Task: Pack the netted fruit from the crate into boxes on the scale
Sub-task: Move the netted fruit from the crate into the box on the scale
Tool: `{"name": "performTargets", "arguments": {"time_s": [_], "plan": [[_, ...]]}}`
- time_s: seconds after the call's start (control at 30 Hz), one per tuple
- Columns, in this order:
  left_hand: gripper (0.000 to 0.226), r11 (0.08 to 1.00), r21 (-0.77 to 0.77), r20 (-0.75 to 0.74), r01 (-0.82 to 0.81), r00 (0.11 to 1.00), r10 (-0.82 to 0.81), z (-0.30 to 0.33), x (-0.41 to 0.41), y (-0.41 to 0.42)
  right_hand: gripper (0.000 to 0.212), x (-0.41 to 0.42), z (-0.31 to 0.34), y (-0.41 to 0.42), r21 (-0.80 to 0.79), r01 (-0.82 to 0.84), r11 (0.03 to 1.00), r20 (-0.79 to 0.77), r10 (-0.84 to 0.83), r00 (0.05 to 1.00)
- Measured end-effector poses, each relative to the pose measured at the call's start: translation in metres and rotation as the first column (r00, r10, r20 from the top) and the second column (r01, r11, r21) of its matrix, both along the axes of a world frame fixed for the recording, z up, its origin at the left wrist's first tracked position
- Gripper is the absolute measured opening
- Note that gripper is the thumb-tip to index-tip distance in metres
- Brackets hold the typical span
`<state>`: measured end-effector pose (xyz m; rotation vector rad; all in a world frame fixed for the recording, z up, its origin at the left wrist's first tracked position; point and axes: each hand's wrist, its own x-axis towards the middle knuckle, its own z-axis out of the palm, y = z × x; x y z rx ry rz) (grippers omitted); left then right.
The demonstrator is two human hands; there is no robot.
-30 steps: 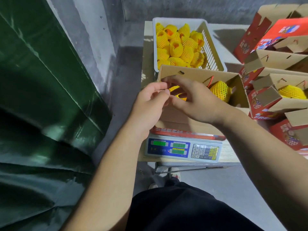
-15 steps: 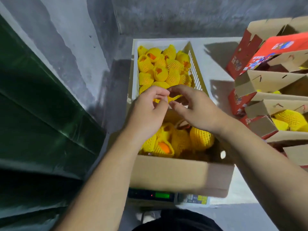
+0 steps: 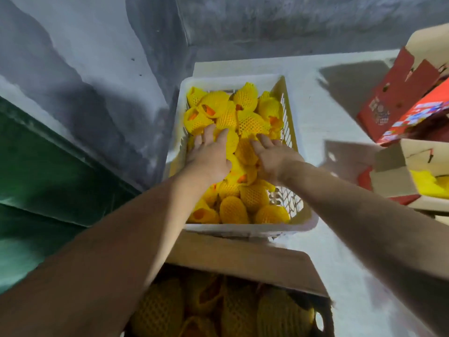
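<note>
A white plastic crate (image 3: 245, 230) stands on the table, heaped with fruit in yellow foam nets (image 3: 250, 122). Both my hands are down inside it. My left hand (image 3: 209, 155) lies palm down on the pile with its fingers stretched over a netted fruit. To its right, my right hand (image 3: 275, 156) rests on the fruit, its fingers spread and slightly blurred. Neither hand has lifted anything. Nearer me, an open cardboard box (image 3: 243, 262) holds several netted fruit (image 3: 279, 312). The scale under the box is hidden.
Red-and-cardboard boxes (image 3: 398, 100) are stacked at the right, and one open box (image 3: 393, 176) shows yellow nets. A white tabletop (image 3: 323, 113) runs between crate and boxes. A green tarp (image 3: 48, 171) and a grey wall (image 3: 97, 69) close the left side.
Both hands left the box's far flap and reached forward into the crate, now resting on the fruit. The view tilted forward, so the scale's display has dropped out of sight.
</note>
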<state>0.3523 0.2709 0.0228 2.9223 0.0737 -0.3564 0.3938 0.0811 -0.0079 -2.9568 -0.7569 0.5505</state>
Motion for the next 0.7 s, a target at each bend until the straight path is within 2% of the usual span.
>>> {"name": "performTargets", "arguments": {"time_s": [0.07, 0.17, 0.33, 0.4, 0.47, 0.53, 0.63, 0.7], "plan": [[0.093, 0.996, 0.08, -0.035, 0.027, 0.999, -0.024, -0.012, 0.024, 0.005, 0.111, 0.016, -0.018, 0.004, -0.004, -0.057, 0.998, -0.013, 0.057, 0.998], [0.099, 0.998, 0.063, -0.13, 0.013, 0.992, -0.005, -0.029, 0.045, 0.006, 0.106, 0.028, -0.039, 0.009, -0.046, -0.028, 0.999, -0.008, 0.027, 1.0], [0.081, 0.988, -0.115, -0.014, -0.101, 0.995, 0.1, -0.048, 0.064, -0.007, 0.072, 0.036, -0.057, 0.022, -0.068, 0.109, 0.992, 0.019, -0.108, 0.994], [0.077, 0.985, -0.127, -0.024, -0.115, 0.993, 0.113, -0.051, 0.072, -0.012, 0.076, 0.039, -0.059, 0.021, -0.096, 0.122, 0.988, 0.018, -0.121, 0.993], [0.075, 0.984, -0.111, -0.015, -0.142, 0.99, 0.141, -0.055, 0.074, -0.014, 0.082, 0.042, -0.059, 0.019, -0.155, 0.088, 0.984, 0.082, -0.076, 0.994], [0.075, 0.977, -0.122, 0.012, -0.175, 0.984, 0.177, -0.058, 0.069, -0.013, 0.077, 0.044, -0.062, 0.019, -0.182, 0.065, 0.981, 0.152, -0.037, 0.988], [0.08, 0.977, -0.118, 0.012, -0.178, 0.983, 0.181, -0.062, 0.061, -0.009, 0.066, 0.046, -0.068, 0.022, -0.112, 0.122, 0.986, 0.105, -0.11, 0.988], [0.08, 0.98, -0.093, -0.001, -0.174, 0.985, 0.174, -0.062, 0.056, -0.008, 0.066, 0.049, -0.069, 0.023, -0.111, 0.134, 0.985, 0.05, -0.129, 0.99]]}}
